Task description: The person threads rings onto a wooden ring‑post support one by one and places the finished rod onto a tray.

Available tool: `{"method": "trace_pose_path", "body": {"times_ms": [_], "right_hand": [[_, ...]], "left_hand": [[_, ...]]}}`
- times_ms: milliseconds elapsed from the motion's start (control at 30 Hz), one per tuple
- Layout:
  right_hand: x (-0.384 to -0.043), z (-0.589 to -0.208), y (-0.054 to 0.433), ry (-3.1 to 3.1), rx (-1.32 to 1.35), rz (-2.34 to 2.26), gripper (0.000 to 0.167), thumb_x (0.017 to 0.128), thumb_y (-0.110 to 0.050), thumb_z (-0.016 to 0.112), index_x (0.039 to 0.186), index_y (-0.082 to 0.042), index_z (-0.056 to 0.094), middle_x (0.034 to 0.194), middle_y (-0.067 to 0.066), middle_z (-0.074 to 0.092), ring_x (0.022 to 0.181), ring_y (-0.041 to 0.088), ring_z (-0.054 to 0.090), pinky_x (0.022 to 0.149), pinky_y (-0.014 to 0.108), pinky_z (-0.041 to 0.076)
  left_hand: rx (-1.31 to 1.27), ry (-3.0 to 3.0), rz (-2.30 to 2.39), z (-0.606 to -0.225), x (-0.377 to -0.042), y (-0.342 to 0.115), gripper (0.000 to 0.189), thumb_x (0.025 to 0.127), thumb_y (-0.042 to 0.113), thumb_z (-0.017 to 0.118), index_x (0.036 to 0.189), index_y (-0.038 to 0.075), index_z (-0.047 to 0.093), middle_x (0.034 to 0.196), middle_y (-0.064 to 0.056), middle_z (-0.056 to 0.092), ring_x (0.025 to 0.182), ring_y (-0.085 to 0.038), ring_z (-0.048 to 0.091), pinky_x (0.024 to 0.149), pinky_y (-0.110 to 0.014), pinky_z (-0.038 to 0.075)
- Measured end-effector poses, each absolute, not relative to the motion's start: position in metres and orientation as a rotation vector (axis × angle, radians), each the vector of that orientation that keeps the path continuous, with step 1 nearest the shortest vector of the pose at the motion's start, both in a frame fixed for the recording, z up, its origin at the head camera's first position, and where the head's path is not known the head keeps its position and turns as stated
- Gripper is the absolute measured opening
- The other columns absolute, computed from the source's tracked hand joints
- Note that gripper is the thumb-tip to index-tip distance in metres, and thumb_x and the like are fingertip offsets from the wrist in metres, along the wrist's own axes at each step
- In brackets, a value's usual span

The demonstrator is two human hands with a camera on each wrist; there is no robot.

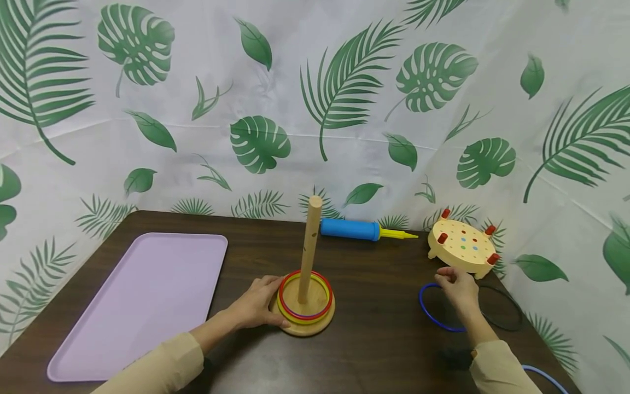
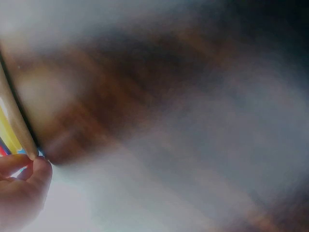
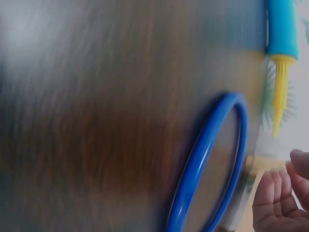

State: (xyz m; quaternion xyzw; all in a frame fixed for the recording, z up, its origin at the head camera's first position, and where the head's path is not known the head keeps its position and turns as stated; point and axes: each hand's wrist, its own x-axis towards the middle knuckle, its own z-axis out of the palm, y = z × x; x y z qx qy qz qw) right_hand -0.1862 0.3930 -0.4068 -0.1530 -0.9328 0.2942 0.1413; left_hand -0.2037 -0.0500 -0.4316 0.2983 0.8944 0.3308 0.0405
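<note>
The right hand (image 1: 460,293) has thumb and bent fingers slightly apart, nothing seen between them; just below and to its left lies the blue ring (image 3: 194,164), flat on the table and nearer this hand than the left. A black ring (image 1: 520,316) lies to its right. The left hand (image 1: 261,303) pinches the edge of the wooden stand (image 1: 308,251), well left of the blue ring, its long post upright inside a red ring (image 1: 283,301) and yellow ring (image 1: 295,319). Beyond are a pump (image 1: 351,229) and yellow pegboard (image 1: 462,244), the latter just past the right fingertips
</note>
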Motion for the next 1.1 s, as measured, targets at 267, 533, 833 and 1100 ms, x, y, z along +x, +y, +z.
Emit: {"method": "trace_pose_path", "body": {"times_ms": [267, 533, 833, 1100], "right_hand": [[-0.183, -0.41, 0.411, -2.731, -0.429, 0.782, 0.026, 0.089, -0.011, 0.061, 0.106, 0.008, 0.061, 0.099, 0.026, 0.065, 0.092, 0.04, 0.058, 0.079, 0.049, 0.04], [-0.182, -0.414, 0.42, -2.763, -0.438, 0.747, 0.028, 0.087, -0.009, 0.061, 0.107, 0.011, 0.06, 0.098, 0.027, 0.065, 0.093, 0.043, 0.057, 0.083, 0.054, 0.036], [-0.181, -0.414, 0.426, -2.795, -0.442, 0.728, 0.028, 0.087, -0.008, 0.06, 0.108, 0.012, 0.059, 0.1, 0.029, 0.063, 0.093, 0.043, 0.057, 0.082, 0.055, 0.037], [-0.181, -0.416, 0.429, -2.828, -0.471, 0.702, 0.029, 0.087, -0.008, 0.06, 0.109, 0.012, 0.058, 0.102, 0.03, 0.062, 0.094, 0.044, 0.056, 0.08, 0.054, 0.038]], "left_hand": [[0.899, 2.734, 1.013, -0.432, -0.203, -0.05, 0.092, 0.063, 0.035, 0.087, 0.135, -0.005, 0.045, 0.128, -0.022, 0.049, 0.115, -0.039, 0.044, 0.096, -0.054, 0.038], [0.891, 2.734, 1.008, -0.432, -0.203, -0.05, 0.093, 0.062, 0.036, 0.087, 0.135, -0.004, 0.045, 0.129, -0.021, 0.049, 0.115, -0.039, 0.044, 0.096, -0.053, 0.039], [0.9, 2.74, 1.004, -0.432, -0.204, -0.05, 0.093, 0.062, 0.036, 0.087, 0.135, -0.005, 0.045, 0.128, -0.022, 0.049, 0.115, -0.039, 0.044, 0.095, -0.054, 0.039], [0.909, 2.735, 1.012, -0.431, -0.203, -0.05, 0.093, 0.063, 0.036, 0.086, 0.135, -0.005, 0.045, 0.128, -0.023, 0.049, 0.115, -0.039, 0.044, 0.095, -0.054, 0.039]]}}
